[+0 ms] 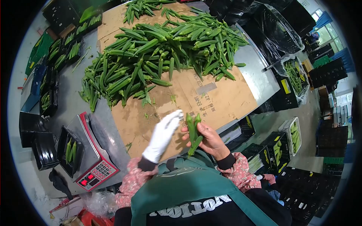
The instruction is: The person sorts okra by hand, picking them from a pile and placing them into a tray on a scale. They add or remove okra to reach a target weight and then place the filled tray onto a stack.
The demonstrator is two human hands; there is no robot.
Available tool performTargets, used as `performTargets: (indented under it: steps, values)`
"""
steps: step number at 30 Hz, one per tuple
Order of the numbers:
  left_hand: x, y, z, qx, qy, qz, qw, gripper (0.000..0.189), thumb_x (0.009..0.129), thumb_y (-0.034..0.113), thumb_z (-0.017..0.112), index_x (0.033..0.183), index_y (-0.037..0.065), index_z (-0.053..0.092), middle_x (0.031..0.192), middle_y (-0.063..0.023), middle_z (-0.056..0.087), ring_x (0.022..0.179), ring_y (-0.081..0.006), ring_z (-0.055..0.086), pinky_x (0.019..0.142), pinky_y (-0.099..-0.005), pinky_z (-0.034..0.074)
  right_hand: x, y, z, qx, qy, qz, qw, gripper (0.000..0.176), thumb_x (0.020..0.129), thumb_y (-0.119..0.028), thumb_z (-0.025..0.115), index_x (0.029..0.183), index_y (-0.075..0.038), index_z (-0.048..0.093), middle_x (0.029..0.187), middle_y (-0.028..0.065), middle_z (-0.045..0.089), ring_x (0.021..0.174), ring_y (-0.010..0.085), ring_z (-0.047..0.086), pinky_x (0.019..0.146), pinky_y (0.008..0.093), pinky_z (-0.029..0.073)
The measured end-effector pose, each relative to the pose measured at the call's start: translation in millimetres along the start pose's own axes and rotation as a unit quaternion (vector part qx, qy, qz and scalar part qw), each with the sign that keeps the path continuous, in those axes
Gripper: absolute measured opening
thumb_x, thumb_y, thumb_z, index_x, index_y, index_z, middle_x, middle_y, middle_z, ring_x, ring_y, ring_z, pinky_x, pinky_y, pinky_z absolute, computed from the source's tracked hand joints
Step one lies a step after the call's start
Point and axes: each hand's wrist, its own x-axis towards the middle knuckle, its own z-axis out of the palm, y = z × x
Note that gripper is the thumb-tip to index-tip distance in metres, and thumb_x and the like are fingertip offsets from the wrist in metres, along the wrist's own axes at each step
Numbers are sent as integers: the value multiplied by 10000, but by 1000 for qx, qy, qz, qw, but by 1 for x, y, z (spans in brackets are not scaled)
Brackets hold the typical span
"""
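Note:
Several green okra pods [193, 130] stand in my bare right hand [209, 140], its thumb and fingers closed round them in front of my apron. Just to their left is my left hand [164, 132] in a white glove, its fingers stretched out towards the pods. I see nothing in it. Beyond both hands, a large heap of okra [158, 56] covers the far part of the cardboard [162, 107] on the metal table. Small trimmings lie on the cardboard near my left hand.
On the left, a red-edged weighing scale [98, 171] with lit digits carries a black tray [65, 160] holding a few pods. Black trays of okra [75, 49] line the table's far left. Crates of okra [277, 150] stand low on the right. A plastic-lined crate [296, 77] is farther back.

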Motion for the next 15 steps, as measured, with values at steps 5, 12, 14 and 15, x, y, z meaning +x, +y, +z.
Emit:
performTargets:
  steps: [5,12,14,15]
  values:
    - [15,-21,37,-30,-92,-94,991,371,971,205,566,1307,49,568,1194,-54,634,1063,-105,564,902,-246,445,-17,4,-9,6,47,4,999,357,1019,-289,469,1235,-5,491,1076,137,621,905,239,652,719,351,569]
    - [12,-51,85,-56,-160,-121,978,462,993,235,537,1383,2,455,1236,-107,598,1118,-180,588,933,-294,464,-106,-15,-85,-189,317,-96,925,299,1005,-247,493,1201,-21,502,943,141,661,754,234,654,612,360,528]
    - [14,-55,79,-49,-213,-171,961,456,993,227,535,1375,-12,459,1227,-110,602,1113,-179,589,937,-298,467,-136,-8,-154,-587,481,-95,645,300,995,-234,488,1198,-13,488,835,215,663,729,354,666,629,440,512]
    - [16,-57,77,-61,-212,-189,957,448,995,219,530,1365,-25,462,1205,-114,612,1098,-179,596,924,-297,476,-143,-14,-158,-605,517,-104,597,308,987,-235,494,1194,-7,480,790,241,647,724,400,653,641,467,498]
